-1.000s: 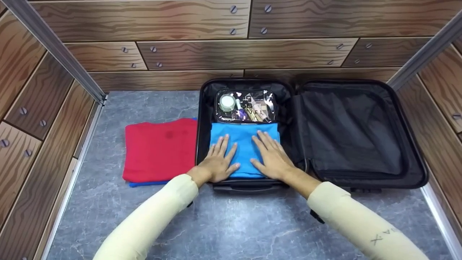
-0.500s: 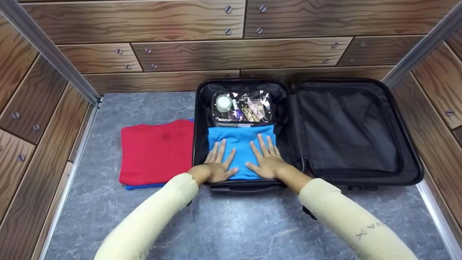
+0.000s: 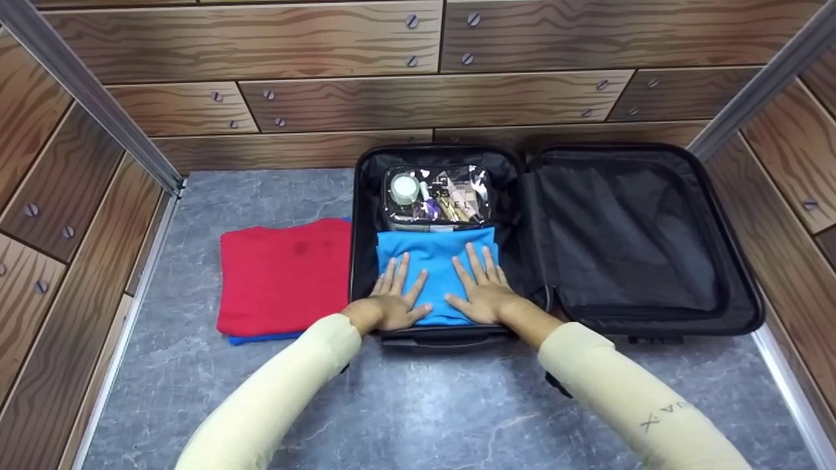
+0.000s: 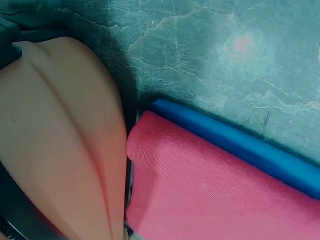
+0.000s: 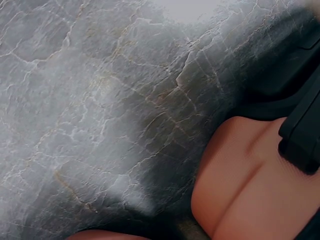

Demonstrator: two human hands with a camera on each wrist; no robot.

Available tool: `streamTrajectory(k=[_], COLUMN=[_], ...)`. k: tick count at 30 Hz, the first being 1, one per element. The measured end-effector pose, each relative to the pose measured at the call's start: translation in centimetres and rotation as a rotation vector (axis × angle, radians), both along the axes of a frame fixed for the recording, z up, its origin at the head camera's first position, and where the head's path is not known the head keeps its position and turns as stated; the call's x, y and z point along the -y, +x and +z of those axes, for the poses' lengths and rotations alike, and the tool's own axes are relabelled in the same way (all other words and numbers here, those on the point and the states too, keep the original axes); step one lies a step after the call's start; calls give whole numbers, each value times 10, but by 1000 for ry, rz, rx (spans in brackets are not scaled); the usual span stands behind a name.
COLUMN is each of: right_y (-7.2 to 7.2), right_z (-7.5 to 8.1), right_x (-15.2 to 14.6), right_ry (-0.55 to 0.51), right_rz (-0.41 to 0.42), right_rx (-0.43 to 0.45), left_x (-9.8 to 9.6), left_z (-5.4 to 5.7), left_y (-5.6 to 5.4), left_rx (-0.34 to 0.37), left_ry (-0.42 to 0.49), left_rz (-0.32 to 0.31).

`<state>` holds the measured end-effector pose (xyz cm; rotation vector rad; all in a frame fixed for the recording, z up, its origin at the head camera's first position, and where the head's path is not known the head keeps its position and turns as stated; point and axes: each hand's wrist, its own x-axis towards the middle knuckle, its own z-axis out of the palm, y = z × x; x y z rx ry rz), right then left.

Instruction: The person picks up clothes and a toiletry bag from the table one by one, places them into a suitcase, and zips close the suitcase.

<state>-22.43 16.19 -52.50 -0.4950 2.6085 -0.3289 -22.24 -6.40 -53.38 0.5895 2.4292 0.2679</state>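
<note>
A folded light-blue cloth garment (image 3: pixel 436 251) lies in the near part of the open black suitcase (image 3: pixel 450 341). On its left side rests my left hand (image 3: pixel 395 303), palm down with the fingers spread. My right hand (image 3: pixel 484 297) lies flat on its right side, fingers also spread and pointing away from me. Behind the garment sits a clear cosmetics pouch (image 3: pixel 436 194) with a round jar and several tubes inside. In the left wrist view a folded red garment (image 4: pixel 200 180) shows close beside my sleeve. Neither wrist view shows the fingers.
Left of the suitcase, the red garment lies on top of a folded blue garment (image 3: pixel 261 338) on the grey marbled surface (image 3: pixel 418 398). The suitcase's other half (image 3: pixel 640 228) lies opened out to the right. Wood-patterned walls (image 3: pixel 326 101) stand behind and at both sides.
Both hands and the light-blue garment have drawn slightly towards me, opening a small gap to the cosmetics pouch. Over the last half second the hands stay still. The view has shifted slightly.
</note>
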Motion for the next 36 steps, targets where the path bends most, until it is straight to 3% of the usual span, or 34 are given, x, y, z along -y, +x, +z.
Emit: streamTrajectory(k=[5, 17, 28, 32, 36], right_y=[-3, 2, -6, -4, 0], right_z=[-9, 4, -4, 2, 19], right_x=[-2, 1, 4, 4, 5], right_ry=[-10, -4, 3, 22, 96], right_rz=[-1, -2, 7, 30, 38], right_rx=[5, 13, 8, -24, -96], left_x=[0, -2, 5, 4, 3], left_z=[-2, -4, 4, 18, 35], left_y=[0, 0, 1, 8, 17], left_rx=[-5, 1, -27, -103, -263], left_ry=[2, 0, -16, 3, 64], left_rz=[-1, -4, 8, 13, -9])
